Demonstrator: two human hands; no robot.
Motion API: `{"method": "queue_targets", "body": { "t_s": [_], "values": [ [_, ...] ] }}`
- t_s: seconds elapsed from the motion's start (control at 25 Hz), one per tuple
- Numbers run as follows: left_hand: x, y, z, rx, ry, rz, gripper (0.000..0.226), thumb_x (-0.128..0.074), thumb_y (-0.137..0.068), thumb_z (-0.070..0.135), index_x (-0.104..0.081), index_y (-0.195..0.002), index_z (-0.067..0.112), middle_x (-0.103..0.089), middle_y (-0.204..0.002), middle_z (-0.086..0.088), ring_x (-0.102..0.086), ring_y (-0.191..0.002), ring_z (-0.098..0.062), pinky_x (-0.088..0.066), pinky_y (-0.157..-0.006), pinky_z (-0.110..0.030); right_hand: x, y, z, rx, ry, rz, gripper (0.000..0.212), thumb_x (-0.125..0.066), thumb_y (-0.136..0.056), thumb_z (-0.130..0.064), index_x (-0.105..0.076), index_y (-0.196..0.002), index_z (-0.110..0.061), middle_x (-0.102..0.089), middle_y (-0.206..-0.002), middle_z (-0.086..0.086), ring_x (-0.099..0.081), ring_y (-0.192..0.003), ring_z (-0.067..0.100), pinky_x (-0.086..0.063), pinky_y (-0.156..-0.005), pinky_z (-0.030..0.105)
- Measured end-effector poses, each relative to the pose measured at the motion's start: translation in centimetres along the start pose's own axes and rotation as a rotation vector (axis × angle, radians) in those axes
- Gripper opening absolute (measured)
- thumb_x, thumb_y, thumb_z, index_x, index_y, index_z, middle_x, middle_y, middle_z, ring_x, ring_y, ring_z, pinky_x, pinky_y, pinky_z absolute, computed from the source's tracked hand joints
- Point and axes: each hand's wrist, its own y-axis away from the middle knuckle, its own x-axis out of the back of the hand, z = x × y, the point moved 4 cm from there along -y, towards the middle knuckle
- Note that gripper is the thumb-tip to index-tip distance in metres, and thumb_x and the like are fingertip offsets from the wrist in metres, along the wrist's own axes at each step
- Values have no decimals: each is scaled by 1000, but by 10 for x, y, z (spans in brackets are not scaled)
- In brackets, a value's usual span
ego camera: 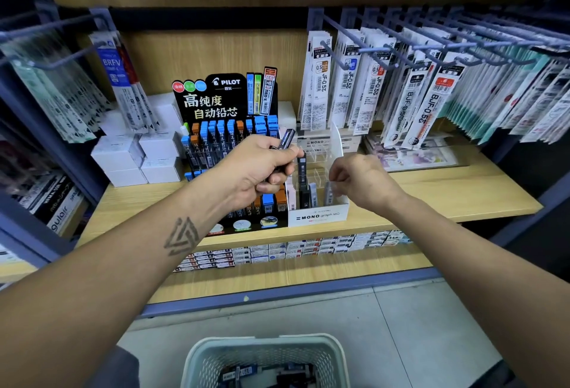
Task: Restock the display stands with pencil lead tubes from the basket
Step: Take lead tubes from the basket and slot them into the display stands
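— Inspector: What was the state of the hands at the shelf?

— Assessor: The left hand (262, 162) had its fingers curled round a small bundle of dark pencil lead tubes (286, 138), held above the gap between the two stands. The right hand (357, 182) reached into the white MONO graph MG stand (317, 216), fingertips drawn together on a grey tube (329, 193) in a front compartment — whether it was seated or not yet released, I could not tell.

— Inspector: And progress?

— Assessor: Partial, in my judgement. The black Pilot stand (228, 104), towards the shelf's (447, 190) front edge, looked well filled with blue- and orange-capped tubes. The MONO stand beside it held only a few tubes at its front; its clear rear compartments appeared vacant.

— Inspector: Remaining stock?

— Assessor: The basket (265, 353), on the floor below the shelf, had dark tubes in its bottom — so several placements were left.
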Motion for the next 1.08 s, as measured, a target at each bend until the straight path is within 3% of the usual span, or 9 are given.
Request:
{"method": "queue_targets", "body": {
  "t_s": [0.48, 0.52, 0.6, 0.68, 0.88, 1.08],
  "values": [
    [-1, 2, -1, 66, 11, -20, 29, -57, -100, 7, -58, -122, -12, -52, -65, -5, -34, -45, -9, -17, -34, -18, 5, 0, -9, -94, 42, 33, 19, -68, -85, -4, -69, -79, -23, -71, -77, 1, -70, -74, 19, -60, -75, 37],
    [-4, 3, -3, 102, 29, -47, 29, -57, -99, 6, -58, -121, -12, -51, -65, -5, -33, -46, -9, -16, -36, -19, 8, -1, -14, -96, -90, 53, 15, -69, -86, -6, -70, -82, -20, -72, -75, 0, -70, -71, 18, -60, -74, 36],
    [-9, 4, -5, 157, 63, -116, 23, -53, -98, 2, -60, -118, -7, -51, -67, -6, -33, -49, -10, -14, -38, -19, 16, 0, -32, -138, -650, 19, 5, -71, -91, -10, -74, -92, -14, -74, -77, 3, -67, -67, 16, -56, -66, 33],
    [-10, 6, -5, 161, 61, -142, 14, -50, -99, -3, -57, -111, -1, -55, -71, -11, -34, -48, -10, -17, -35, -17, 20, 3, -49, -139, -1072, -71, 12, -72, -91, -15, -75, -101, -9, -73, -80, 6, -64, -69, 16, -52, -62, 27],
    [-1, 16, -5, 154, -68, -127, 5, -51, -101, -1, -55, -104, -1, -67, -81, -23, -35, -47, -10, -21, -33, -16, 17, 1, -58, -130, -1108, -48, 13, -73, -82, 6, -72, -95, 4, -72, -78, 9, -65, -67, 16, -54, -66, 25],
    [30, 19, 5, 35, -101, 58, 6, -60, -96, -2, -65, -97, -4, -69, -80, -22, -36, -45, -9, -23, -33, -17, 19, -1, -60, -123, -1029, -98, 12, -75, -82, 5, -74, -93, 1, -72, -76, 12, -68, -69, 18, -57, -67, 26]
  ]
}}
